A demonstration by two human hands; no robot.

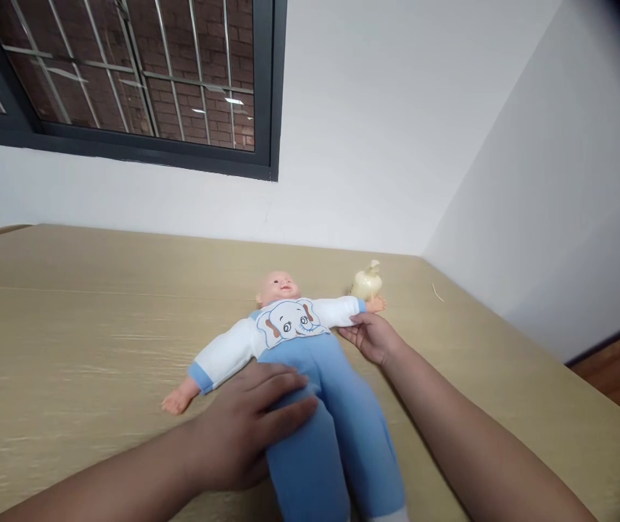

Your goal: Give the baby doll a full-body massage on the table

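Note:
A baby doll (310,348) lies face up on the table, head away from me, in a white top with an elephant face and blue trousers. My left hand (255,420) lies over one trouser leg, fingers across its top and thumb low at its side, gripping it. At the cuff of the doll's arm on the right, my right hand (372,337) has its thumb on the sleeve and its fingers under it. Both of the doll's arms are stretched out. The ends of its legs run out of view at the bottom.
A shiny cream-coloured ornament (367,281) stands behind the doll's hand on the right. The wood-toned table (97,312) reaches a white wall (353,181) with a barred window (141,72). A thin pale strand (438,293) lies near the table's right edge.

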